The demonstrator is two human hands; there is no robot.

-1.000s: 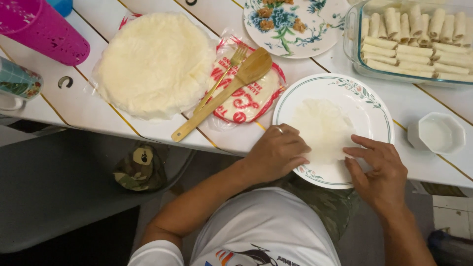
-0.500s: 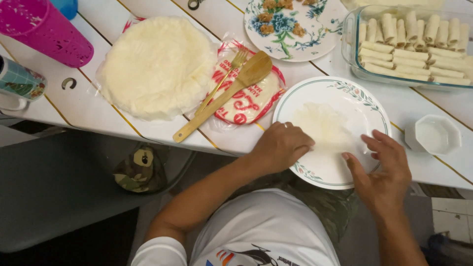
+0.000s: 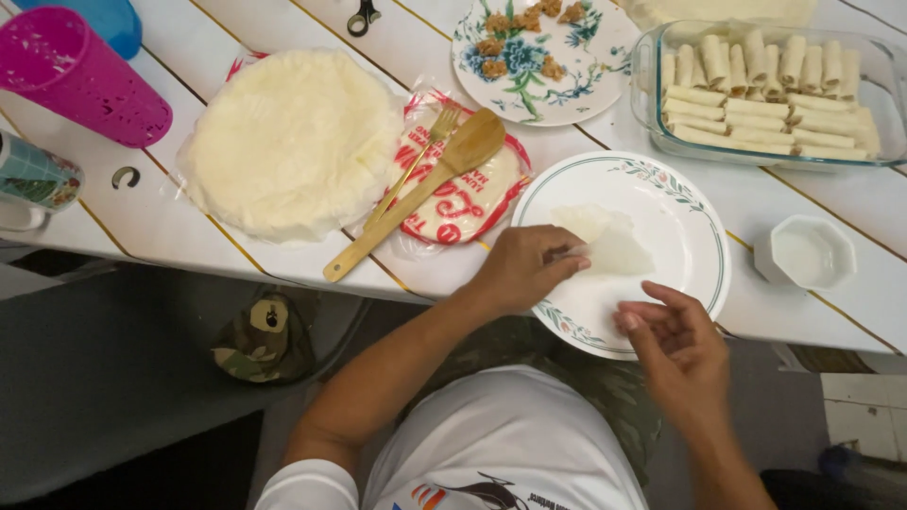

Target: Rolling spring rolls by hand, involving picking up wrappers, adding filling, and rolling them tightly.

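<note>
Left hand (image 3: 522, 269) pinching the near edge of one thin, translucent white round wrapper (image 3: 609, 247) between thumb and fingers, part of the sheet lifted and folded over itself. Wrapper lying on one white round ceramic plate with a green rim line and small flower sprigs (image 3: 694, 212), at the near edge of the white slatted table with gold seams (image 3: 170, 222). Right hand (image 3: 673, 340) empty, fingers loosely curled, palm half upward, hovering over the plate's near rim just beside the wrapper, not touching it.

Left of the plate: one flat plastic packet with red print (image 3: 468, 203), and across it two utensils, one light wooden spatula (image 3: 416, 194) and one gold-coloured metal fork (image 3: 416, 165), side by side, both slanting toward the near left. Further left, one thick stack of pale round wrappers on clear plastic (image 3: 288, 142).

Beyond the plate: one round ceramic plate with a blue and green flower pattern (image 3: 543, 61), carrying several small brown lumps of filling, roughly six, exact count hard to tell. To its right, one clear rectangular glass dish (image 3: 883, 85) packed with pale rolled wrappers in two layers, well over a dozen, too crowded for a sure count. Right of the green-rimmed plate, one small white eight-sided bowl (image 3: 805, 252).

At the far left: one magenta plastic tumbler (image 3: 80, 80), one blue cup (image 3: 109, 19) behind it, one patterned mug (image 3: 33, 179) at the table edge. Below the table, one camouflage cap (image 3: 263, 338) on a grey seat.
</note>
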